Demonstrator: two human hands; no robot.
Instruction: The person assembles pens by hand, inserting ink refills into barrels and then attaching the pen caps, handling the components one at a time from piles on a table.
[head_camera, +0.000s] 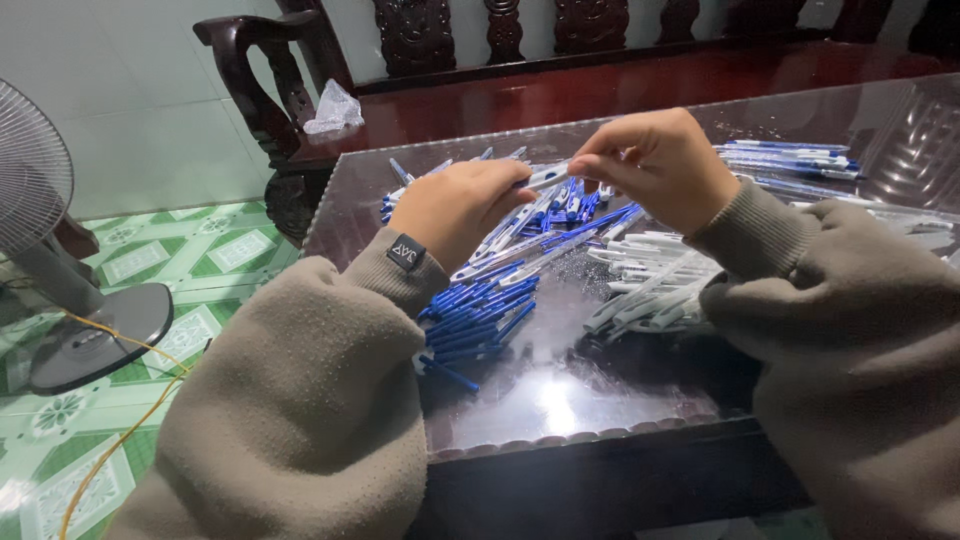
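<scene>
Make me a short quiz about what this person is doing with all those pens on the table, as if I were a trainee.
1. True or false: both hands grip one white pen part between them.
2. Which pile lies nearer the left hand? A) blue parts B) white barrels C) green caps
3. What stands on the tiled floor to the person's left?

Key
1. True: the left hand and right hand meet on a white pen part above the glass-topped table.
2. A: the blue parts lie below the left hand; the white barrels lie under the right.
3. A standing fan.
</scene>
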